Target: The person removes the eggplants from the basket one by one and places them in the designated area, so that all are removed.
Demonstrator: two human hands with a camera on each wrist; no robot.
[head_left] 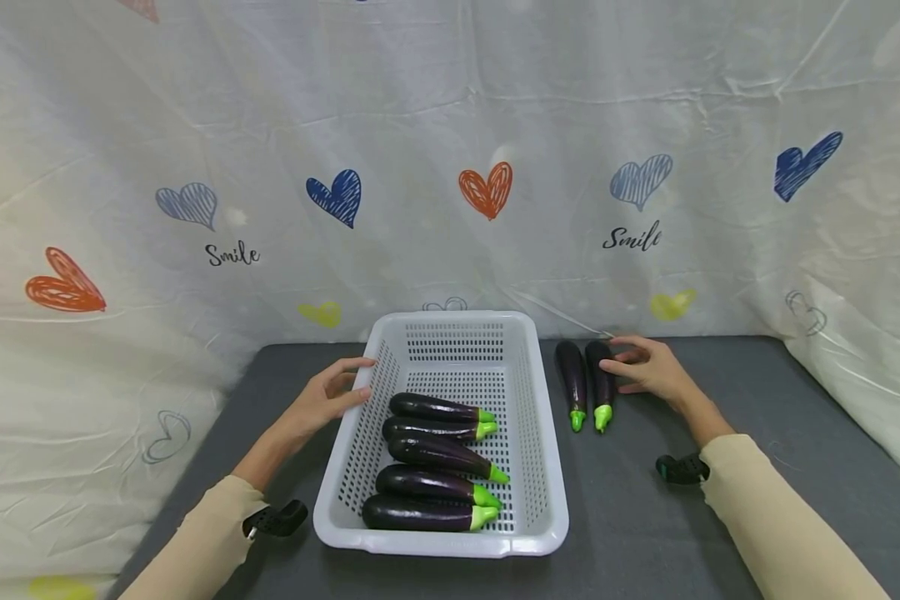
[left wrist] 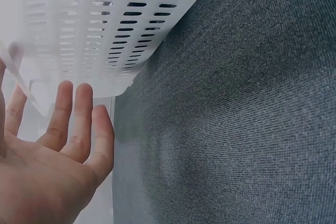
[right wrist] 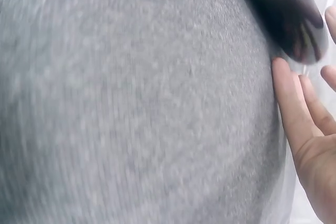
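Note:
My left hand (head_left: 330, 392) is at the left rim of a white perforated plastic basket (head_left: 354, 433), its fingertips touching the rim. In the left wrist view the fingers (left wrist: 80, 124) are loosely extended beside the basket's slotted wall. Several dark purple eggplants (head_left: 435, 452) with green stem ends lie crosswise inside the basket. To its right, two more eggplants lie side by side on the table. My right hand (head_left: 654, 373) is at the right-hand eggplant (head_left: 602, 383), thumb over its upper part. The right wrist view shows straight fingers (right wrist: 291, 98) close to the eggplant's rounded end; contact is unclear there.
A dark grey cloth covers the table (head_left: 622, 517). Behind and at both sides hangs a pale curtain (head_left: 420, 117) printed with hearts and the word Smile. The other loose eggplant (head_left: 572, 379) lies between the basket and the one by my right hand.

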